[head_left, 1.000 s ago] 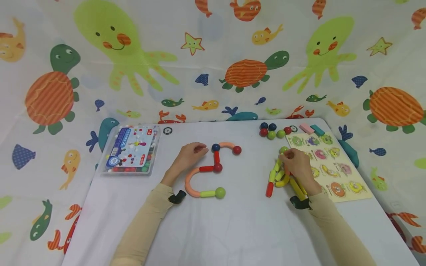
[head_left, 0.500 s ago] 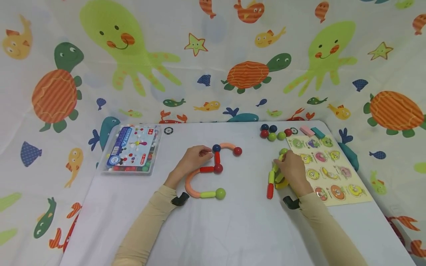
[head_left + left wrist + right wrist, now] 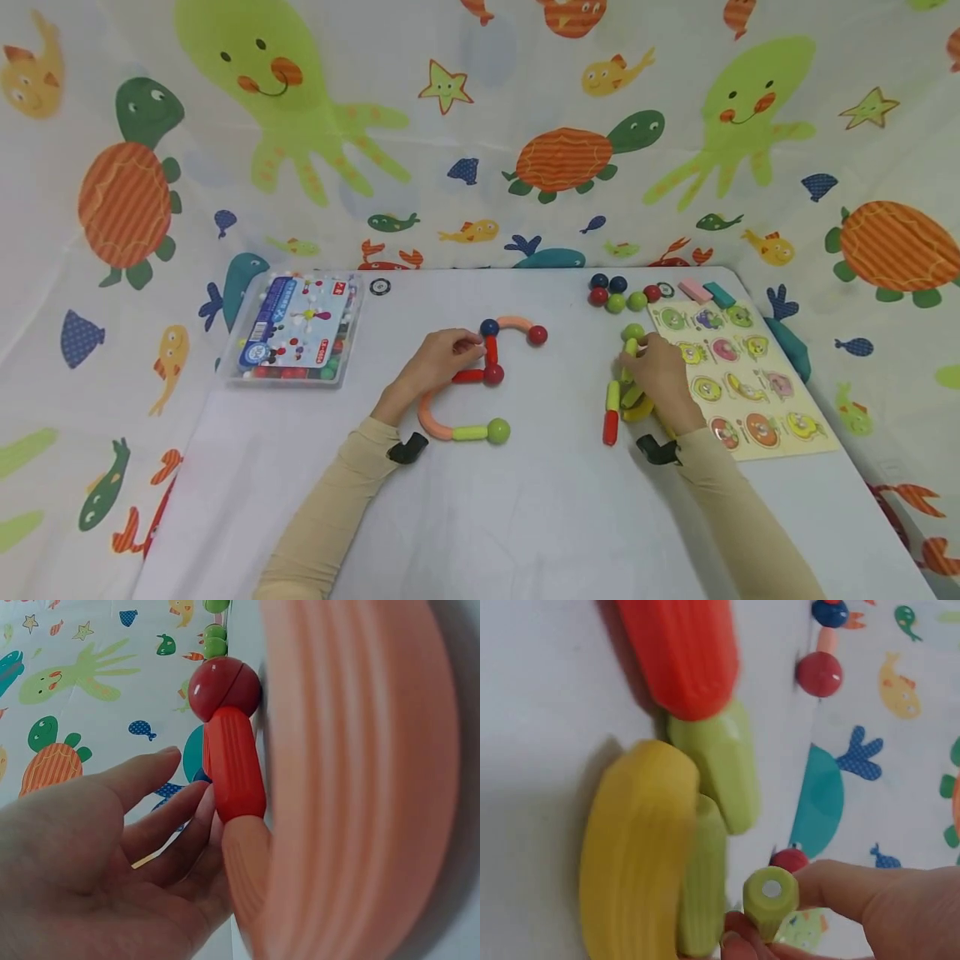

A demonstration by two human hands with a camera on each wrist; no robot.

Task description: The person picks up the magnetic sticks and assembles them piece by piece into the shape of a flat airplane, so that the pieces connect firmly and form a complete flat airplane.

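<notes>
My right hand [image 3: 662, 379] pinches a light green magnetic rod [image 3: 771, 904] between thumb and fingers; a round metal tip shows at its end. At the rod's far end lies a green ball [image 3: 633, 331]. Below this hand are a green rod [image 3: 613, 395] joined to a red rod [image 3: 611, 428], another green rod [image 3: 703, 885] and a yellow curved piece [image 3: 641, 847]. My left hand [image 3: 438, 362], fingers loosely bent, is beside a joined figure with a blue ball [image 3: 489, 327], a red rod [image 3: 236, 765], a red ball [image 3: 223, 688] and a peach curved piece [image 3: 360, 780].
A clear case of magnetic pieces [image 3: 296, 329] stands at the left. Several balls [image 3: 617, 302] sit at the back right, near a pink block [image 3: 695, 290] and a teal block [image 3: 720, 294]. A fruit picture board [image 3: 750, 383] lies at the right.
The green rod in my right hand has come away from the green-and-red rod pair and tilted. My left hand has moved slightly right, closer to the blue ball and red rod.
</notes>
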